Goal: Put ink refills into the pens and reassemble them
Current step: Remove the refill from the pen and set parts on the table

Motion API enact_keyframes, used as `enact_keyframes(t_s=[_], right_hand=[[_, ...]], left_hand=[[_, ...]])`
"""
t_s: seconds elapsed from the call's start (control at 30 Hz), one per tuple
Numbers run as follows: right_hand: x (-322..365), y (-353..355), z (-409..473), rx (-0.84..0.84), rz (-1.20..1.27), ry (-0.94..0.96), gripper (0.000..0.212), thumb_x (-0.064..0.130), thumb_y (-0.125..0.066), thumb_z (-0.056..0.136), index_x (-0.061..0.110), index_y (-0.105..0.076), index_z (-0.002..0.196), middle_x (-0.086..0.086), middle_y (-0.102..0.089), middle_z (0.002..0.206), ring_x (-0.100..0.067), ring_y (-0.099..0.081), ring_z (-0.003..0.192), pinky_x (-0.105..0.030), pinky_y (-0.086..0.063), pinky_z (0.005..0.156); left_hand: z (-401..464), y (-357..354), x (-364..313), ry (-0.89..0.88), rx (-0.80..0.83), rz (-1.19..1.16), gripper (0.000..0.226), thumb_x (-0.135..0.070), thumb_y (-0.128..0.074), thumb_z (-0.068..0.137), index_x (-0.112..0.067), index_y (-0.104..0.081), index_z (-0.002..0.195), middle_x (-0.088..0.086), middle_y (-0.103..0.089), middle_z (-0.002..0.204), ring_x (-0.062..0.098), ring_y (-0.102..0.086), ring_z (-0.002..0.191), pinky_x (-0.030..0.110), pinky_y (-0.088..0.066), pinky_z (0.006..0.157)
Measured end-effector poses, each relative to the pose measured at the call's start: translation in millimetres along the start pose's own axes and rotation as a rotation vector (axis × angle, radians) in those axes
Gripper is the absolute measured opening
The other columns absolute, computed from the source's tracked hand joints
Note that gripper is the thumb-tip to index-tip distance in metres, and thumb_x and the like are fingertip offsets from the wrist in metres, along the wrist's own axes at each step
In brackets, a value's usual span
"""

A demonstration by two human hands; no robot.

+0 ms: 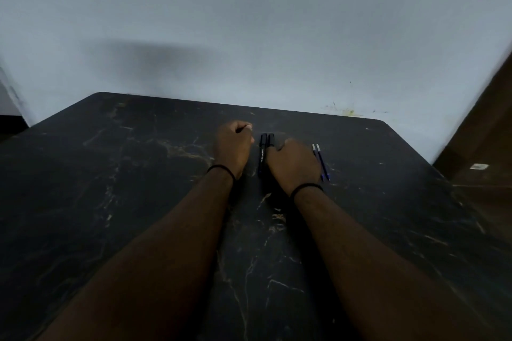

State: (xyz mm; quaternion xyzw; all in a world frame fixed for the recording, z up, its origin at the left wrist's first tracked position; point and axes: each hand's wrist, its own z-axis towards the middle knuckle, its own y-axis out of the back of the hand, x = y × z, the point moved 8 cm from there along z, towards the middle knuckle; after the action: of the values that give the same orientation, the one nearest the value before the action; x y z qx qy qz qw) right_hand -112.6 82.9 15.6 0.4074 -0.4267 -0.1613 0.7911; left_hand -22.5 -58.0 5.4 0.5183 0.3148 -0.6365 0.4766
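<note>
Both fists curled, empty — left hand (234, 147), right hand (293, 165) flank two black pens (263, 152); ink refills (321, 162) alongside, ready for loading.

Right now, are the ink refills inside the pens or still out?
Out: both ink refills lie on the table beside the right hand, apart from the black pens.

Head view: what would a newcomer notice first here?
Two forearms reach across the dark marbled table, the left hand and right hand curled either side of two black pens lying side by side. Two thin blue refills lie just right of the right hand.
</note>
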Motion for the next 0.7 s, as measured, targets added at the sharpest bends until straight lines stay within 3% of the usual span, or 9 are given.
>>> enact_keyframes(t_s=[0.17,0.3,0.37,0.47,0.7], right_hand=[[-4,-1,1,0.037,0.046,-0.012,0.028,0.034,-0.051,0.089,0.011,-0.064,0.081,-0.011,-0.071,0.089,-0.033,-0.065,0.087,-0.030,-0.039,0.066],[-7,-2,2,0.053,0.056,-0.010,0.031,0.034,-0.053,0.086,0.012,-0.052,0.064,-0.005,-0.060,0.069,-0.029,-0.058,0.071,-0.027,-0.029,0.053],[-7,-1,3,0.063,0.048,-0.010,0.036,0.036,-0.053,0.088,0.012,-0.049,0.061,-0.002,-0.055,0.066,-0.027,-0.055,0.067,-0.027,-0.029,0.053],[-7,0,4,0.072,0.045,-0.001,0.035,0.039,-0.056,0.089,0.012,-0.063,0.069,-0.001,-0.058,0.068,-0.024,-0.058,0.069,-0.027,-0.037,0.061],[-8,4,4,0.070,0.051,0.034,0.032,0.041,-0.061,0.087,0.014,-0.074,0.077,0.001,-0.059,0.069,-0.022,-0.059,0.070,-0.026,-0.041,0.063]], left_hand=[[-3,4,-8,-0.050,-0.028,0.255,0.016,-0.018,-0.058,0.089,-0.011,-0.067,0.078,0.000,-0.064,0.068,0.013,-0.058,0.065,0.023,-0.040,0.059],[-11,4,-18,-0.098,-0.033,0.546,0.035,-0.035,-0.059,0.084,-0.013,-0.051,0.058,-0.003,-0.051,0.056,0.011,-0.048,0.052,0.022,-0.028,0.045],[-14,-2,-21,-0.122,0.028,0.686,0.044,-0.046,-0.058,0.085,-0.011,-0.054,0.058,0.001,-0.056,0.059,0.018,-0.054,0.056,0.025,-0.035,0.049],[-16,-13,-24,-0.156,0.150,0.820,0.043,-0.045,-0.056,0.087,-0.007,-0.064,0.069,0.011,-0.068,0.076,0.029,-0.065,0.073,0.035,-0.054,0.067],[-17,-17,-23,-0.144,0.196,0.882,0.033,-0.039,-0.060,0.085,-0.008,-0.070,0.076,0.011,-0.069,0.082,0.030,-0.066,0.080,0.031,-0.050,0.067]])
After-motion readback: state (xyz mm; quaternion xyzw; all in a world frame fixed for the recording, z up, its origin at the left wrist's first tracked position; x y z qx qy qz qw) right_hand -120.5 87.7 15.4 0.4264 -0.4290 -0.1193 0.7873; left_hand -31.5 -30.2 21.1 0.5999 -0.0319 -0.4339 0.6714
